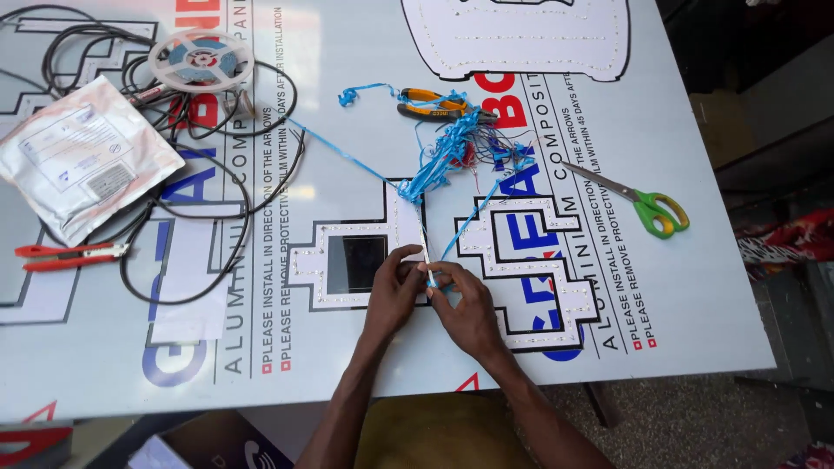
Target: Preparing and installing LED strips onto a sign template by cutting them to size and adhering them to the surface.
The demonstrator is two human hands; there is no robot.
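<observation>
Head camera looks steeply down from above the seated person, close over the table (104,365), hands (434,295) centred.

- Silvery foil pouch (80,155) with a white label (109,181), lying flat near the panel's (695,287) left edge.
- White letter-shaped sign (352,260) with dark square centre, mid-panel.
- White black-rimmed cut-out sign (521,35) at top edge.
</observation>
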